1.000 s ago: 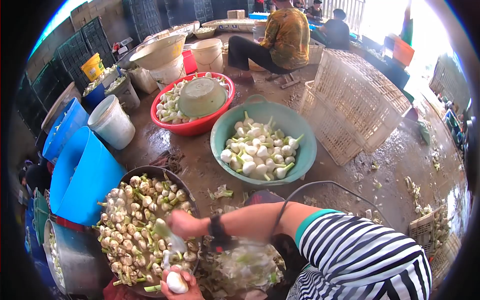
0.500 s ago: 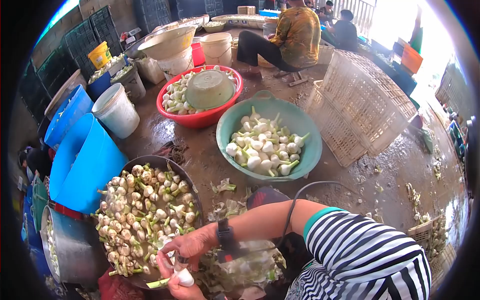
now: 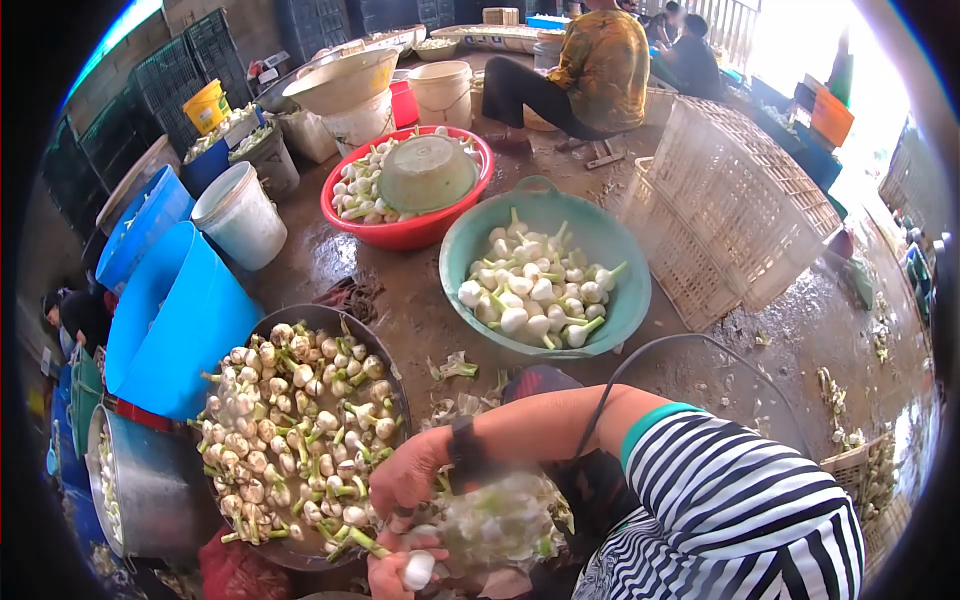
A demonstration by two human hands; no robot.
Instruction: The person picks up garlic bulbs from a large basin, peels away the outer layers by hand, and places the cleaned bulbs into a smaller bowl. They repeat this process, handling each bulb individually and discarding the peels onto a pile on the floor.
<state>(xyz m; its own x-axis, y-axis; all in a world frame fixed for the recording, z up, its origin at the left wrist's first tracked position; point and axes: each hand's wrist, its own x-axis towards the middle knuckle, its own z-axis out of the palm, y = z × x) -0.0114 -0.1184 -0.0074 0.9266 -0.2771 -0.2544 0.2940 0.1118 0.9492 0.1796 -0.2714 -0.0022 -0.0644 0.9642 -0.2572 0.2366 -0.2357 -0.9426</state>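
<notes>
My left hand (image 3: 388, 577) is closed around a white garlic bulb (image 3: 418, 570) whose green stem points up to the left. Just above it, my right hand (image 3: 402, 482) has curled fingers; a small dark thing shows at them, too blurred to name. A dark strap is on that wrist. Left of both hands, a wide dark basin (image 3: 398, 375) holds many unpeeled, brownish garlic bulbs (image 3: 250, 440) with stems. Beneath my right forearm lies a heap of pale peelings (image 3: 500, 515). Beyond my arm, a green basin (image 3: 630, 325) contains clean white garlic bulbs (image 3: 535, 290).
A red basin (image 3: 400, 236) of garlic carries an upturned bowl (image 3: 428, 174). Blue tubs (image 3: 185, 330), a white bucket (image 3: 242, 222) and a metal pot (image 3: 165, 490) stand left. White plastic crates (image 3: 735, 220) lean at right. A person (image 3: 600, 70) sits low at the back.
Both hands have moved right and slightly down, with the garlic bulb in my left. My right hand has moved from beside the bulb to above it. The view has shifted slightly.
</notes>
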